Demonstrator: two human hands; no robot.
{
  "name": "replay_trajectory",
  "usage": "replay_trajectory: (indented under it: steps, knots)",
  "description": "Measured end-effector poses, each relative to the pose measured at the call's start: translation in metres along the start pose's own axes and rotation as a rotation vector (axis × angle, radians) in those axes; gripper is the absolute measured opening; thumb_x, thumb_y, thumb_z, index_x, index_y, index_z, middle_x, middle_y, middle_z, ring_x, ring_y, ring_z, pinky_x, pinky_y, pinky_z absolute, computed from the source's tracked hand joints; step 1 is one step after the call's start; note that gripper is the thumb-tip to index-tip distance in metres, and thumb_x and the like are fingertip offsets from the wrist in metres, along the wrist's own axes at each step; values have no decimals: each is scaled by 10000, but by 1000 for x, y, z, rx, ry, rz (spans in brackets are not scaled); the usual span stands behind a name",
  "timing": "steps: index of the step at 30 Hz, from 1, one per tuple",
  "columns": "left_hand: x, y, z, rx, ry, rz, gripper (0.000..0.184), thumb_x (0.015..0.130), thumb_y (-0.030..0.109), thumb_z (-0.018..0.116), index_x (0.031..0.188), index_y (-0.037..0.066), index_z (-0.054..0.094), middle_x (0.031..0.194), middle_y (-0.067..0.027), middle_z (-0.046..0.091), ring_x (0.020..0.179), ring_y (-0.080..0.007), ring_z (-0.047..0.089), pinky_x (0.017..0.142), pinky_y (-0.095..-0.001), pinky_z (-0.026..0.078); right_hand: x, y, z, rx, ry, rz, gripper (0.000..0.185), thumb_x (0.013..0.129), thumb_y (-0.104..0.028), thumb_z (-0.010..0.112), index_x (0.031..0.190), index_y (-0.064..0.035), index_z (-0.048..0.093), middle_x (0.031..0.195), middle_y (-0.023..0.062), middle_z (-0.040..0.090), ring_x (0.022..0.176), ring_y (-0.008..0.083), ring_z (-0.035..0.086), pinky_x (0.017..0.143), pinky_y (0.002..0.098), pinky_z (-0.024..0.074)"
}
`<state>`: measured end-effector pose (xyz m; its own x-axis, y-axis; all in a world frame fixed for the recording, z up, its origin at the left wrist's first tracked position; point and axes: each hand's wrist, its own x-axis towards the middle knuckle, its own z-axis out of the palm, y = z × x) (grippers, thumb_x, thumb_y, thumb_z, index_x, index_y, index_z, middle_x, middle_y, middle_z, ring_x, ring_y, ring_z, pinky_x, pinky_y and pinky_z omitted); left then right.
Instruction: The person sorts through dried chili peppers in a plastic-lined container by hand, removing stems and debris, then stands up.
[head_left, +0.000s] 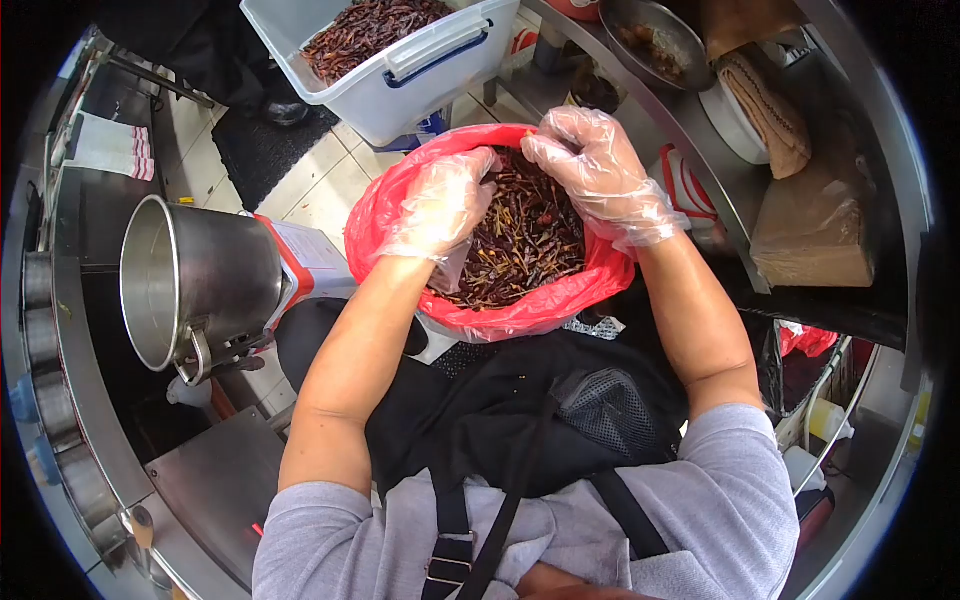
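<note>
A red plastic bag (pixel 610 275) stands open, lining a round container, with dried dark red chillies and pale stems (pixel 525 240) inside. My left hand (pixel 445 205), in a clear plastic glove, is over the bag's left side with its fingers curled together. My right hand (pixel 597 165), gloved alike, is over the upper right rim, thumb and fingers pinched together. What either hand holds is too small or hidden to tell.
Beyond the bag, a clear plastic tub (pixel 420 95) holds more dried chillies. At left is a large metal pot (pixel 215 280). A metal shelf at right carries a pan (pixel 655 45), a folded brown cloth (pixel 765 115) and a brown package (pixel 815 225).
</note>
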<state>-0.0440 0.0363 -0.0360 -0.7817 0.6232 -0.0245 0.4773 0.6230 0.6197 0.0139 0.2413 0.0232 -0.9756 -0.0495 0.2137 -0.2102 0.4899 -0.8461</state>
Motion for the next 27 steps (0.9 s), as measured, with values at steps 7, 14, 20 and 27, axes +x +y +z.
replay_trajectory:
  steps: [7, 14, 20, 27]
  knots:
    - [-44, 25, -10, 84, -114, 167, 379, 850, 137, 714, 1214, 53, 653, 1174, -194, 668, 1133, -384, 631, 987, -471, 494, 0, 5, 3, -42, -36, -54, 359, 889, -290, 684, 774, 19, 541, 715, 165, 513, 670, 310, 482, 658, 421, 428]
    - [-39, 18, -32, -61, -29, 224, 260, 937, 70, 612, 1192, 31, 652, 1091, -157, 695, 1025, -319, 674, 928, -432, 533, 0, 5, 6, -53, -26, -56, 361, 894, -307, 681, 780, 14, 560, 737, 192, 544, 702, 369, 511, 674, 444, 438]
    - [-33, 18, -45, -341, 116, -181, 232, 947, 184, 682, 1050, -23, 700, 964, -115, 717, 862, -228, 693, 779, -351, 541, -1, 5, 6, -99, -39, -108, 350, 904, -302, 678, 795, 13, 571, 753, 190, 569, 723, 383, 544, 688, 449, 449]
    - [-31, 2, -30, -50, -6, 120, 228, 892, 194, 706, 1056, 38, 726, 978, -171, 697, 949, -324, 688, 851, -427, 534, -2, 1, 6, -101, -47, -80, 335, 902, -295, 687, 821, 16, 592, 761, 190, 575, 730, 386, 543, 694, 444, 453]
